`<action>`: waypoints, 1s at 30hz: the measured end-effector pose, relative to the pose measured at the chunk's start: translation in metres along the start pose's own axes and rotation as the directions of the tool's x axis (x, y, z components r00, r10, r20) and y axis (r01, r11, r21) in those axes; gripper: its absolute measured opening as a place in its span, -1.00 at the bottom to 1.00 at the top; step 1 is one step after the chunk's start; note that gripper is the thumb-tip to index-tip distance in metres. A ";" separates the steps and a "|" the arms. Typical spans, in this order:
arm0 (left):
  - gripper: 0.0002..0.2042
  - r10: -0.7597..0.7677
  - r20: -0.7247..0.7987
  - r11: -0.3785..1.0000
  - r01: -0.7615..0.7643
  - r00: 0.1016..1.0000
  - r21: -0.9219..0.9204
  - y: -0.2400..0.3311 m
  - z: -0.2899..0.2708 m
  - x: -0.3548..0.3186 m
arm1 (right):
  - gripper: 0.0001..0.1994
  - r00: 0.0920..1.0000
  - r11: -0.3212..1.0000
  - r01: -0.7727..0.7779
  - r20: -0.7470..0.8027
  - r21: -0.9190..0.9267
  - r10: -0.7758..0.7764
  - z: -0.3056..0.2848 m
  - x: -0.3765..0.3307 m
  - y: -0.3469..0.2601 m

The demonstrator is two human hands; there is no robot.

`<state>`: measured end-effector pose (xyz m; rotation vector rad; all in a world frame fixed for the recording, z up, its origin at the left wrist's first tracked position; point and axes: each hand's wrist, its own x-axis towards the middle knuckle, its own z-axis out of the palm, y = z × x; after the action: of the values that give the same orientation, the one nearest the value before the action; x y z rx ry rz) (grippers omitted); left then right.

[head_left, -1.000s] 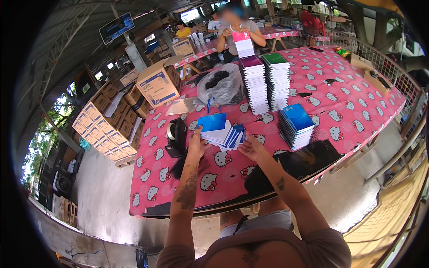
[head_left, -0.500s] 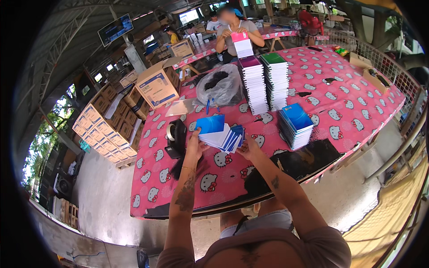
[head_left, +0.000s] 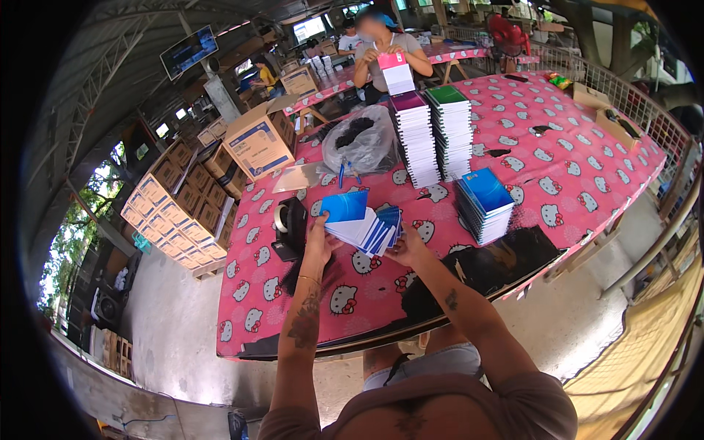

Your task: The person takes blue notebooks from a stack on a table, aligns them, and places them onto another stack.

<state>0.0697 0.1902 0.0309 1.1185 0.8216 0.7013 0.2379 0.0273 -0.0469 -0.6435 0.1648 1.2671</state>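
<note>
Over the pink cartoon-print table (head_left: 579,132), left hand (head_left: 320,235) closed on fanned blue-and-white paper sheaf (head_left: 358,229) — right hand (head_left: 411,246) at its right edge, grip unclear; apparently fanning; next move needs steadiness.

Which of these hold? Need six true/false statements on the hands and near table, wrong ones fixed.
1. The left hand holds the fanned sheets. True.
2. Nothing stands left of that hand. False: a black tape dispenser does.
3. The right hand is at the fan's right end. True.
4. The near table's notebook stacks match in height. False: the blue-topped stack is clearly shortest.
5. The purple-topped stack is left of the green-topped stack. True.
6. The table covering is green. False: the tablecloth is pink.
</note>
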 end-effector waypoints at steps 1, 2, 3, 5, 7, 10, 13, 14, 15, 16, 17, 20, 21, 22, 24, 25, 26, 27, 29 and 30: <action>-0.36 -0.001 -0.006 1.000 0.001 1.000 0.004 0.000 -0.005 -0.002 | -0.32 1.000 1.000 -0.020 0.004 0.006 0.020 0.002 -0.004 0.004; -0.35 -0.001 -0.012 1.000 0.001 1.000 0.007 0.002 -0.011 -0.004 | -0.33 0.997 0.997 -0.071 0.020 0.004 0.071 0.003 -0.008 0.006; -0.35 -0.001 -0.018 1.000 0.001 1.000 0.011 0.003 -0.017 -0.006 | -0.33 0.992 0.992 -0.122 0.037 0.002 0.122 0.005 -0.012 0.008; -0.35 0.006 0.009 1.000 -0.006 1.000 0.009 0.005 -0.016 -0.005 | -0.34 0.987 0.988 -0.150 0.060 -0.026 0.151 0.005 -0.014 0.003; -0.34 0.017 0.035 1.000 -0.017 0.999 0.008 0.004 -0.009 -0.006 | -0.35 0.989 0.989 -0.126 0.072 -0.073 0.132 0.005 -0.011 0.000; -0.34 0.025 0.055 1.000 -0.026 0.998 0.013 0.005 0.002 -0.009 | -0.36 0.995 0.995 -0.080 0.048 -0.053 0.083 -0.001 -0.006 -0.008; -0.38 0.021 0.023 0.999 -0.022 1.000 0.030 0.008 -0.001 -0.013 | -0.42 0.992 0.998 -0.064 0.107 0.000 0.063 -0.005 -0.015 0.012; -0.41 0.027 0.006 0.999 -0.028 1.000 0.038 0.009 -0.004 -0.013 | -0.46 0.994 0.998 -0.060 0.097 0.025 0.058 -0.004 -0.017 0.016; -0.45 0.034 -0.013 0.998 -0.033 0.999 0.046 0.010 -0.006 -0.014 | -0.50 0.995 0.997 -0.058 0.086 0.050 0.053 -0.002 -0.017 0.021; -0.46 0.035 0.003 0.999 -0.035 0.999 0.042 0.010 -0.004 -0.012 | -0.54 0.997 0.996 -0.048 0.072 0.079 0.042 -0.007 -0.016 0.021; -0.47 0.037 0.016 0.999 -0.037 0.999 0.037 0.010 -0.002 -0.011 | -0.59 0.998 0.997 -0.023 0.064 0.075 0.019 -0.011 -0.014 0.021; -0.48 0.047 0.038 0.999 -0.048 0.998 0.017 0.008 0.005 -0.013 | -0.70 0.998 0.994 0.054 0.026 0.090 -0.056 -0.020 -0.006 0.021; -0.48 0.052 0.043 0.999 -0.052 0.998 0.008 0.007 0.008 -0.013 | -0.73 0.996 0.990 0.083 0.001 0.112 -0.084 -0.024 -0.004 0.021; -0.48 0.056 0.038 0.998 -0.056 0.998 0.003 0.007 0.003 -0.013 | -0.75 0.995 0.986 0.103 -0.018 0.131 -0.102 -0.023 -0.003 0.025; -0.48 0.065 0.030 0.998 -0.065 0.997 -0.007 0.006 -0.004 -0.012 | -0.77 0.996 0.984 0.088 -0.016 0.157 -0.086 -0.022 -0.004 0.030; -0.48 0.066 0.038 0.998 -0.066 0.997 -0.013 0.007 -0.003 -0.012 | -0.78 0.996 0.982 0.084 -0.017 0.170 -0.082 -0.021 -0.004 0.031; -0.48 0.068 0.047 0.998 -0.067 0.997 -0.019 0.007 -0.003 -0.011 | -0.79 0.996 0.981 0.087 -0.017 0.176 -0.085 -0.021 -0.005 0.032; -0.48 0.070 0.057 0.997 -0.068 0.996 -0.025 0.007 -0.002 -0.011 | -0.79 0.996 0.979 0.090 -0.018 0.182 -0.088 -0.021 -0.005 0.032; -0.49 0.062 0.061 0.998 -0.061 0.996 -0.021 0.008 -0.001 -0.011 | -0.79 0.995 0.978 0.098 -0.027 0.182 -0.095 -0.017 -0.008 0.031; -0.49 0.058 0.064 0.998 -0.057 0.996 -0.019 0.008 0.000 -0.010 | -0.79 0.994 0.978 0.104 -0.036 0.179 -0.099 -0.015 -0.009 0.031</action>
<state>0.0637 0.1839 0.0407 1.1472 0.7298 0.7154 0.2103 0.0160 -0.0662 -0.5063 0.2629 1.1309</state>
